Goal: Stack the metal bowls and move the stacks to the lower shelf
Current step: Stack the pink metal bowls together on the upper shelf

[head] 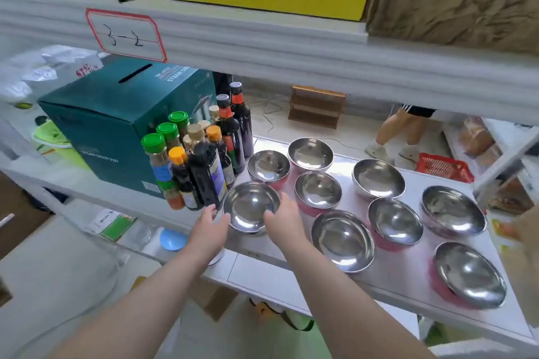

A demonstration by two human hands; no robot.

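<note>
Several shiny metal bowls with pink outsides stand apart on a white shelf [408, 268]. The nearest-left bowl [250, 205] lies between my hands. My left hand [210, 226] is at its left rim with fingers spread. My right hand [282, 218] has its fingertips on the bowl's right rim. Neither hand has lifted it. Other bowls stand behind it [269, 166], [310, 153], in the middle [318, 190], [342, 240], and to the right [378, 178], [395, 221], [453, 211], [469, 274].
A cluster of sauce and spice bottles [201, 154] stands just left of the bowls, beside a teal box [108, 125]. An upper shelf beam [262, 49] hangs overhead. A lower shelf [131, 230] holds packets. Another person's legs [396, 131] and a red basket [444, 167] lie beyond.
</note>
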